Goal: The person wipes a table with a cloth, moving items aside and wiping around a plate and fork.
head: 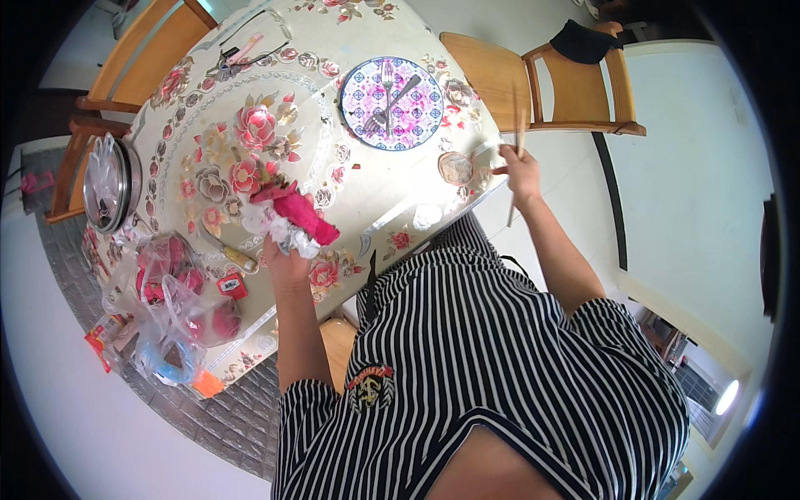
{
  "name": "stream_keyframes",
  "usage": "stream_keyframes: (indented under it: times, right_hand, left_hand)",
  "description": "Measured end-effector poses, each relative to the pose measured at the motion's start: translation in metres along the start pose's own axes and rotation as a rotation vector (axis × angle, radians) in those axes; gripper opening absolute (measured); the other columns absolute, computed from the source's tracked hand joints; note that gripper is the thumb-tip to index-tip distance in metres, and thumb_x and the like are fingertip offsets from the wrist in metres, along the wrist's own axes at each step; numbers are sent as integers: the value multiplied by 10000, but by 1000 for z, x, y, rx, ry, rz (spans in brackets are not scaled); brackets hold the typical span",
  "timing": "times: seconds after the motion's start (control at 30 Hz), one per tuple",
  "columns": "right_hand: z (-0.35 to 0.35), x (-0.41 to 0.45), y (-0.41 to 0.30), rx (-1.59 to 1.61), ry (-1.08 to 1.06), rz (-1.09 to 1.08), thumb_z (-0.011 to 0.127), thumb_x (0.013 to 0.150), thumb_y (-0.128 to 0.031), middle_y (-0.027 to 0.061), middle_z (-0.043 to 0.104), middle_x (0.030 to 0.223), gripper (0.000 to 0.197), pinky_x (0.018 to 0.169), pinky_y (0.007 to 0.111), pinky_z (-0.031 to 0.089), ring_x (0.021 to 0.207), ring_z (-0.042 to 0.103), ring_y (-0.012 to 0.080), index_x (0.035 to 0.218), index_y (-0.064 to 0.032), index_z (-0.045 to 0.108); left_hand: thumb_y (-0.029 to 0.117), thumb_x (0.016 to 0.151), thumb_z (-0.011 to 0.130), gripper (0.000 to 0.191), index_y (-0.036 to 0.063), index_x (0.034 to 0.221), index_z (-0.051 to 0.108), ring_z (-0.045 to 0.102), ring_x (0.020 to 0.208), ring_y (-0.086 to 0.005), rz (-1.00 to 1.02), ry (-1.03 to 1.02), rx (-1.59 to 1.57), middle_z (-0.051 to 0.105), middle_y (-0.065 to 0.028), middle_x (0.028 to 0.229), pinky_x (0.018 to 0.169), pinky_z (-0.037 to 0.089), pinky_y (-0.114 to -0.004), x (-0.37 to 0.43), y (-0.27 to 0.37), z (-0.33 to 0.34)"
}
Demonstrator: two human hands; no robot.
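Note:
My left hand (285, 265) is closed around pink dragon fruit peel (306, 219) and crumpled white tissue (300, 240), held over the floral tablecloth (387, 187). At the table's right edge, my right hand (522, 172) grips a pair of thin wooden chopsticks (521, 128), which point up and down past the fist. A round, see-through vessel (456, 169), perhaps a glass cup, stands just left of that hand. Farther in lies a blue-rimmed patterned plate (356, 125) with pink stains. Two forks (388, 94) cross on it.
A yellow-handled knife (240, 257) and a small red box (232, 285) lie left of my left hand. Nearby, clear plastic bags (181, 312) hold pink fruit. Beyond are a metal pot (128, 187), eyeglasses (281, 28) and scissors (234, 62). Wooden chairs (484, 78) border the table.

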State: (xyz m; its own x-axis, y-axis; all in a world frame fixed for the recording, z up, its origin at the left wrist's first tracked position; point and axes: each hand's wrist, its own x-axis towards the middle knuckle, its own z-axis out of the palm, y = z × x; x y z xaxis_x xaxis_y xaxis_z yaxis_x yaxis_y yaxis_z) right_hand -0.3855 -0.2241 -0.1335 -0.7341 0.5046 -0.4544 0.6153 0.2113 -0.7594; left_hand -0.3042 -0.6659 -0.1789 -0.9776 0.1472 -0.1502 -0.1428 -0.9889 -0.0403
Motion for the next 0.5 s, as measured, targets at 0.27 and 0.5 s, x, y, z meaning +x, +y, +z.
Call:
stream_keyframes:
  times: [0.27, 0.5]
  right_hand:
    - [-125, 5, 47, 5, 111, 82, 566, 954, -240, 99, 653, 1047, 317, 633, 277, 523, 653, 671, 192, 1092, 36, 638]
    - [-267, 83, 51, 82, 175, -20, 575, 962, -275, 91, 665, 942, 323, 615, 272, 524, 647, 659, 165, 1050, 24, 660]
  left_hand:
    - [323, 902, 599, 684, 88, 1480, 320, 335, 1387, -404, -141, 19, 203, 379, -148, 1499, 1087, 306, -644, 73, -84, 35]
    - [335, 945, 531, 519, 104, 1400, 444, 519, 1227, -344, -287, 15, 318, 550, -111, 1339, 965, 454, -567, 135, -254, 105]
